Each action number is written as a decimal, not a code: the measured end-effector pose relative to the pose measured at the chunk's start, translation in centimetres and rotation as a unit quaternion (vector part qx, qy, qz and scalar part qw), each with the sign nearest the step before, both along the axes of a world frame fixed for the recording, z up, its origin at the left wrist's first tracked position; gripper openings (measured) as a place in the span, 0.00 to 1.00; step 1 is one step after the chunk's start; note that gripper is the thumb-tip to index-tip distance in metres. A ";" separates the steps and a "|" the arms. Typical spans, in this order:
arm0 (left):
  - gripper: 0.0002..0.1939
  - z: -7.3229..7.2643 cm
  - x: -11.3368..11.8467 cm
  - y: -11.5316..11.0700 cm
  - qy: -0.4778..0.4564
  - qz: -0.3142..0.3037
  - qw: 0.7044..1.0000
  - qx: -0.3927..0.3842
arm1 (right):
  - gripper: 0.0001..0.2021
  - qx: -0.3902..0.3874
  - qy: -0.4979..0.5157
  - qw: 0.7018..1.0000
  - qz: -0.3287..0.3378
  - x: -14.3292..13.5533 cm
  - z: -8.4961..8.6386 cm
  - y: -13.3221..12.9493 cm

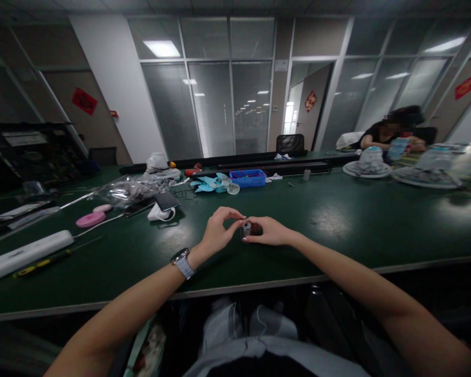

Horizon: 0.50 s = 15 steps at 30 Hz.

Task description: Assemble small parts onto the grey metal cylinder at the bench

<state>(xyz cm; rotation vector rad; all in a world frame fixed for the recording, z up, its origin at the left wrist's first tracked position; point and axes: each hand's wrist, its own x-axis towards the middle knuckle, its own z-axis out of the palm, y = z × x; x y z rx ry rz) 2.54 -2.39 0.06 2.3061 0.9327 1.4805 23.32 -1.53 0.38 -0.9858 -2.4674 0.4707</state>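
Note:
In front of me, just above the green table, is a small silver metal cylinder (246, 231) that looks like a motor housing, its round end with a dark centre facing up. My right hand (269, 231) is closed round it from the right, thumb in front. A dark reddish-brown part (256, 229) shows under those fingers; its kind is unclear. My left hand (222, 229), with a watch on the wrist, pinches at the cylinder's upper left edge with thumb and index finger. Whether a tiny piece lies between those fingertips is hidden.
Blue fan blades (214, 183) and a blue tray (248, 178) lie beyond my hands. Leftward are a white power strip (27, 256), a yellow-handled screwdriver (43, 263), a pink disc (90, 219) and clear plastic bags (131, 189). Another person (388, 133) leans over the table at far right, near fan parts (371, 163).

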 end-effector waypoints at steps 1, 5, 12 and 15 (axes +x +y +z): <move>0.05 0.0 0.1 -0.1 0.006 -0.004 1.000 -0.002 | 0.23 0.001 0.003 1.000 0.003 0.0 0.0 0.0; 0.03 -0.3 0.3 0.1 0.025 -0.005 1.000 -0.010 | 0.21 0.011 0.013 1.000 0.011 0.0 -0.1 0.1; 0.02 -0.5 0.3 0.2 0.017 -0.009 1.000 -0.015 | 0.23 0.013 0.012 1.000 0.006 0.1 -0.5 0.4; 0.03 -0.5 0.4 0.2 0.027 -0.010 0.999 -0.021 | 0.22 0.011 0.015 1.000 0.008 0.0 -0.5 0.3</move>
